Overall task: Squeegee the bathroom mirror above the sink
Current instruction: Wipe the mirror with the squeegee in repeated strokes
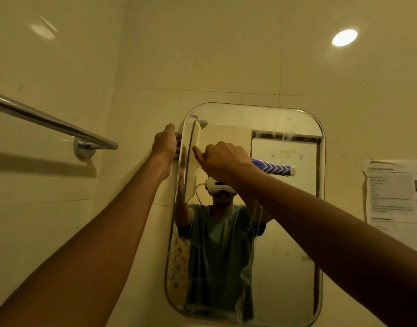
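A rounded rectangular mirror (pixel 285 256) hangs on the tiled wall. My right hand (pixel 222 160) grips a squeegee (pixel 195 138) by its handle, whose blue and white end (pixel 273 166) sticks out to the right. The cream blade head stands upright against the glass near the mirror's upper left edge. My left hand (pixel 165 145) holds the mirror's left edge, fingers curled round the rim. The glass reflects a person in a green shirt with a white headset.
A chrome towel bar (pixel 51 122) runs along the left wall, ending close to my left arm. A printed paper sheet (pixel 396 197) is stuck to the wall right of the mirror. A round ceiling light (pixel 344 38) glows at the upper right.
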`<state>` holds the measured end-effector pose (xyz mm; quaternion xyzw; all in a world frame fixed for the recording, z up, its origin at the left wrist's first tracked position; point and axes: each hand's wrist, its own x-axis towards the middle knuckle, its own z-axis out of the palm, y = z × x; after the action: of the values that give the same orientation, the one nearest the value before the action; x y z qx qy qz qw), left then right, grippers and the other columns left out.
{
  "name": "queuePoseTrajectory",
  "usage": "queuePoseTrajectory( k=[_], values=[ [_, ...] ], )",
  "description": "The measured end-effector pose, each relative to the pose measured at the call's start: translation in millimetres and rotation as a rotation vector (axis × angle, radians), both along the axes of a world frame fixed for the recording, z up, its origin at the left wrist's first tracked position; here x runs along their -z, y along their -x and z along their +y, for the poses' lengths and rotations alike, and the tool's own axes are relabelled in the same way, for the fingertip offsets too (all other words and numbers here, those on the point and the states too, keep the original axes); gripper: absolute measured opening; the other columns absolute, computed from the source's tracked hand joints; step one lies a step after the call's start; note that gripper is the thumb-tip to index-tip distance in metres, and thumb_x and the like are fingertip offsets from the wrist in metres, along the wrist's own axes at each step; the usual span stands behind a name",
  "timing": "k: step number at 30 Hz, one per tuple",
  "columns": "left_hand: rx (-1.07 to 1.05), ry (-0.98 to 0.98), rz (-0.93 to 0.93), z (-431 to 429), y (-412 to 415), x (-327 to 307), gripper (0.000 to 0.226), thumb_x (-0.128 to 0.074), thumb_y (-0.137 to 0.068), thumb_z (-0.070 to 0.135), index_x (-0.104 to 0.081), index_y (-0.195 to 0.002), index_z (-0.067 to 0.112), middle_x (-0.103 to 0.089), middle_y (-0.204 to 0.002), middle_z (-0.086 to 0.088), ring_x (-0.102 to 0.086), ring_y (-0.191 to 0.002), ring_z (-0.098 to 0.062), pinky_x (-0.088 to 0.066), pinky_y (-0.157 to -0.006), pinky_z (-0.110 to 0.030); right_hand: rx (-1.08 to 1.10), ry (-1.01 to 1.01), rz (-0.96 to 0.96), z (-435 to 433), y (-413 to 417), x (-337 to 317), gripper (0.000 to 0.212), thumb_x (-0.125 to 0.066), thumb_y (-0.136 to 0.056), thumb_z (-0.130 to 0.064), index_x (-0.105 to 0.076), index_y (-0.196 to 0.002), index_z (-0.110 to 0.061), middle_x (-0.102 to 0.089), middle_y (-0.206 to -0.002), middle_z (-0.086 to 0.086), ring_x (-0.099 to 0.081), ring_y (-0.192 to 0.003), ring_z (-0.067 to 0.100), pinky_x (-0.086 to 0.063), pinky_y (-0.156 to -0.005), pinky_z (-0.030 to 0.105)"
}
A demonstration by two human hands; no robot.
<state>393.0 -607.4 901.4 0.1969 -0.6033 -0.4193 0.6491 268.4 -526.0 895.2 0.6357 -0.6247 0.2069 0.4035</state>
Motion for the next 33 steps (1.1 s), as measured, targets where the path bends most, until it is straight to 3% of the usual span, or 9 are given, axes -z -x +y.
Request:
queuePoseTrajectory(
  k=[7,10,13,17,22,24,27,30,33],
  values=[
    [-0.045,0.015,0.018,-6,9,2,0.045,-0.031,-0.097,0.039,-0.064,-0.080,0.014,-0.066,-0.084,-0.010,-0.061,-0.078,-0.022,-0.051,-0.076,-0.036,0.153,-0.092,-0.035,64,94,-8,0.052,-0.027,-0.102,-0.052,-0.060,-0.097,-0.012,-0.051,-0.060,-0.002,-0.051,-0.050,0.012,-0.037,-0.049,0.023],
    [-0.081,0.022,0.011,-3,11,3,0.044,-0.031,-0.094,0.039,-0.065,-0.086,0.013,-0.067,-0.093,-0.013,-0.062,-0.088,-0.026,-0.052,-0.083,-0.041,0.185,-0.054,-0.083,79,115,-7,0.061,-0.027,-0.100,-0.055,-0.061,-0.076,-0.010,-0.055,-0.060,0.002,-0.058,-0.055,0.018,-0.049,-0.057,0.030],
    [-0.077,0.029,0.001,-5,9,2,0.045,-0.029,-0.094,0.041,-0.064,-0.088,0.013,-0.066,-0.090,-0.012,-0.060,-0.084,-0.024,-0.049,-0.077,-0.037,0.134,-0.029,-0.111,76,96,-9,0.062,-0.022,-0.101,-0.055,-0.053,-0.064,-0.018,-0.051,-0.057,0.000,-0.052,-0.052,0.014,-0.048,-0.061,0.029],
    [-0.054,-0.007,0.027,-6,8,1,0.049,-0.029,-0.094,0.043,-0.065,-0.080,0.013,-0.067,-0.084,-0.010,-0.061,-0.080,-0.025,-0.050,-0.080,-0.039,0.017,0.001,-0.041,42,43,-24,0.058,-0.020,-0.103,-0.052,-0.051,-0.065,-0.019,-0.051,-0.058,-0.002,-0.048,-0.049,0.011,-0.042,-0.054,0.024],
    [0.030,-0.025,0.051,-7,6,2,0.060,-0.023,-0.097,0.047,-0.070,-0.093,0.009,-0.069,-0.073,-0.008,-0.061,-0.061,-0.021,-0.050,-0.066,-0.032,-0.048,0.012,-0.014,-1,-2,-30,0.060,-0.020,-0.102,-0.054,-0.054,-0.069,-0.017,-0.060,-0.067,0.003,-0.054,-0.057,0.015,-0.047,-0.062,0.031],
    [0.019,-0.013,0.049,-6,6,3,0.058,-0.025,-0.097,0.046,-0.070,-0.093,0.010,-0.068,-0.074,-0.009,-0.060,-0.063,-0.021,-0.050,-0.069,-0.033,-0.033,-0.022,-0.017,3,7,-32,0.061,-0.019,-0.102,-0.055,-0.059,-0.078,-0.016,-0.055,-0.063,0.000,-0.051,-0.054,0.013,-0.044,-0.058,0.030],
    [-0.017,-0.001,0.052,-5,7,3,0.052,-0.027,-0.098,0.043,-0.067,-0.083,0.013,-0.067,-0.079,-0.009,-0.060,-0.069,-0.021,-0.049,-0.073,-0.033,0.043,-0.096,-0.002,28,38,-34,0.058,-0.019,-0.103,-0.050,-0.061,-0.114,-0.013,-0.048,-0.061,-0.002,-0.047,-0.050,0.011,-0.040,-0.051,0.026],
    [-0.040,0.018,0.041,-7,7,4,0.052,-0.027,-0.098,0.044,-0.067,-0.080,0.015,-0.068,-0.079,-0.008,-0.062,-0.074,-0.021,-0.050,-0.078,-0.035,0.088,-0.094,-0.078,64,77,-36,0.048,-0.026,-0.105,-0.043,-0.045,-0.137,-0.013,-0.063,-0.083,0.010,-0.065,-0.074,0.023,-0.059,-0.073,0.041],
    [-0.035,0.015,0.030,-9,5,4,0.051,-0.029,-0.097,0.044,-0.067,-0.079,0.015,-0.069,-0.077,-0.007,-0.063,-0.076,-0.023,-0.052,-0.081,-0.037,0.197,-0.062,-0.106,85,106,-39,0.048,-0.028,-0.105,-0.043,-0.043,-0.140,-0.014,-0.065,-0.099,0.017,-0.066,-0.089,0.029,-0.057,-0.084,0.047]
  ],
)
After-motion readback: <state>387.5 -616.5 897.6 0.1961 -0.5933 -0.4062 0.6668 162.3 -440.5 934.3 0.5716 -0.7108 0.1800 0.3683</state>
